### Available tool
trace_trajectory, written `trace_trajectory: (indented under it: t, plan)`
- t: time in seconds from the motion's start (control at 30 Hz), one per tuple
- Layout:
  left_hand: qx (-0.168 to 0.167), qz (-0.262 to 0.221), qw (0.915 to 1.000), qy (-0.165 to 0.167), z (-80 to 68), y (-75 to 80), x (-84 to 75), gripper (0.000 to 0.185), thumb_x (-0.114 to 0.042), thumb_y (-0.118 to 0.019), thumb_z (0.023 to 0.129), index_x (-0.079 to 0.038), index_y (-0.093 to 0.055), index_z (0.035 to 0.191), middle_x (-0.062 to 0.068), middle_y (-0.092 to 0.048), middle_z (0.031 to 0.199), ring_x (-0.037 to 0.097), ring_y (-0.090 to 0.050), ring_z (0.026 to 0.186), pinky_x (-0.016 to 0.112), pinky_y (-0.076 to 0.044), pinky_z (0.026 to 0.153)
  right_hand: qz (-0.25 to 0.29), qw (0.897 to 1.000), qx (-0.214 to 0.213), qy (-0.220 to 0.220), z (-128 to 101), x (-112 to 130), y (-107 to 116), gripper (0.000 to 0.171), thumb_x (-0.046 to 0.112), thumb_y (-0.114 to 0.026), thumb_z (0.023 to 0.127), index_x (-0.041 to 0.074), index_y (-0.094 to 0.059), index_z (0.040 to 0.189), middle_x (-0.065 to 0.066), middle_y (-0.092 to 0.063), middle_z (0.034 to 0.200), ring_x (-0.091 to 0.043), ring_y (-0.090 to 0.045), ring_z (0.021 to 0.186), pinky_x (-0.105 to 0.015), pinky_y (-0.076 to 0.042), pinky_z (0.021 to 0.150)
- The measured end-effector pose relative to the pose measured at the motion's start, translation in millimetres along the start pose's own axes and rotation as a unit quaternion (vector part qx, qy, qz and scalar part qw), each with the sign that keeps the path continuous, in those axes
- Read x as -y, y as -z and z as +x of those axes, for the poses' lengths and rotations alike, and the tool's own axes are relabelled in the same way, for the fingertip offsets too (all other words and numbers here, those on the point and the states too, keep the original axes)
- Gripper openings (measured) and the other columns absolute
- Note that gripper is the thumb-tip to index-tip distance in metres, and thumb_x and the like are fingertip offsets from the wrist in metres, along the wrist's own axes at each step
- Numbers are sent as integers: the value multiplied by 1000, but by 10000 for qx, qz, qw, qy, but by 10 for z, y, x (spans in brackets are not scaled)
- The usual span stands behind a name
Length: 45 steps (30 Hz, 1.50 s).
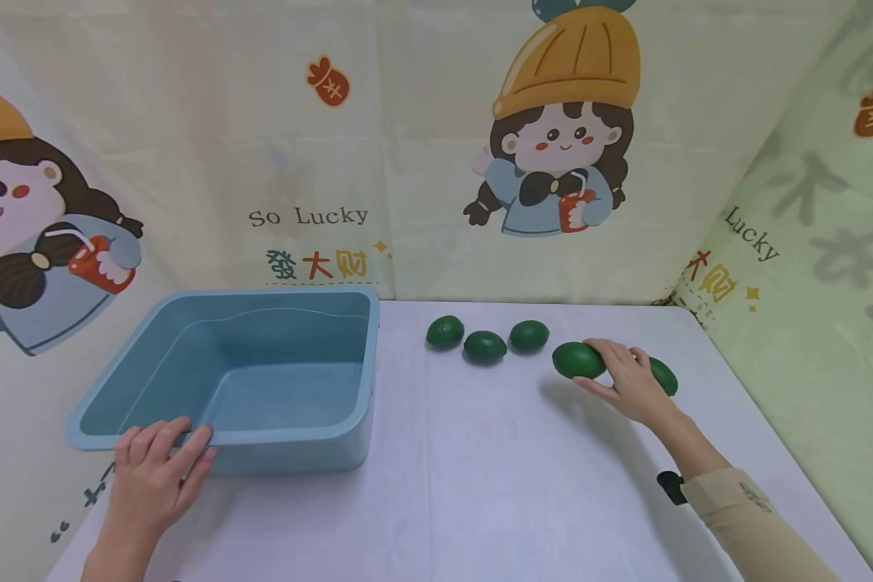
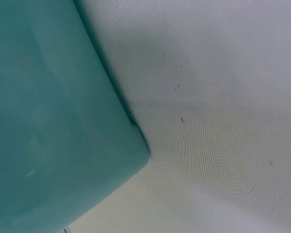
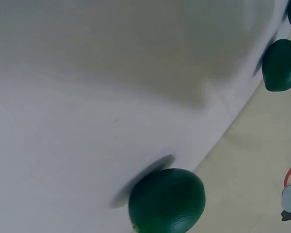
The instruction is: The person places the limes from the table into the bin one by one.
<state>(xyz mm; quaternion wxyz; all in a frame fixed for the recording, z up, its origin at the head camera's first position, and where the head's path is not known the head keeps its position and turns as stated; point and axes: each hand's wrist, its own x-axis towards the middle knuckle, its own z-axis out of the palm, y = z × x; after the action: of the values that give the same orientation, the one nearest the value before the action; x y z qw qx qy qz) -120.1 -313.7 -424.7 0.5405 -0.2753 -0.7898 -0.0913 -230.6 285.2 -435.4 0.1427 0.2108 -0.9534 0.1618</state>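
Note:
On the left of the table, my left hand [image 1: 156, 473] grips the near rim of a blue plastic basin [image 1: 284, 437], fingers over the edge and thumb outside. No limes show in the basin's visible interior. Over on the right, my right hand [image 1: 629, 384] pinches a green lime [image 1: 576, 360] between thumb and fingers, with a shadow below. Another lime [image 1: 664, 377] lies partly hidden behind that hand. In the left wrist view, the basin's side [image 2: 63, 121] fills the left. A large lime [image 3: 167, 201] appears in the right wrist view; no fingers show there.
Three more limes lie near the table's back edge: a left one [image 1: 445, 332], a middle one [image 1: 484, 347] and a right one [image 1: 529, 336]. Cartoon-printed cloth [image 1: 422, 162] hangs behind and beside the white table [image 1: 480, 469].

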Motion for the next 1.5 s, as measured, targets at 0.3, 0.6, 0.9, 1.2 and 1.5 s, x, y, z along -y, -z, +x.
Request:
trace_trajectory:
  t: [0.3, 0.6, 0.9, 1.2, 1.5]
  plan:
    - [104, 29, 9999, 96, 17, 22, -15, 42, -40, -35, 97, -5, -55, 85, 20, -48, 86, 37, -36, 81, 50, -21, 71, 159, 9997, 130, 100, 177, 148, 19, 63, 35, -68, 80, 5, -39, 128, -17, -46, 125, -33, -41, 116, -58, -17, 95]
    - [191, 36, 9997, 136, 76, 58, -49, 43, -40, -34, 97, -4, -53, 85, 21, -47, 85, 37, -35, 80, 50, -20, 71, 243, 9994, 202, 166, 331, 272, 33, 65, 40, -65, 81, 4, -39, 129, -17, -43, 129, -35, -38, 118, -57, -20, 97]
    - [284, -4, 9995, 138, 85, 55, -26, 43, -40, -34, 97, -4, -54, 85, 22, -47, 86, 37, -36, 81, 50, -20, 71, 403, 9984, 333, 194, 508, 425, 76, 67, 38, -67, 81, 5, -37, 131, -17, -41, 132, -36, -34, 123, -55, -22, 100]
    - [261, -63, 9995, 169, 122, 58, -8, 43, -40, -34, 97, -4, -54, 85, 22, -47, 86, 37, -36, 81, 50, -20, 71, 488, 9975, 370, 340, 700, 611, 109, 66, 36, -70, 79, 8, -39, 130, -14, -42, 132, -35, -34, 122, -56, -26, 97]
    - [286, -65, 9994, 199, 150, 67, 12, 43, -40, -35, 97, -4, -54, 85, 21, -47, 86, 37, -36, 81, 50, -20, 71, 602, 9956, 353, 619, 879, 784, 128, 67, 41, -67, 80, 9, -38, 132, -13, -42, 132, -31, -36, 119, -52, -24, 98]
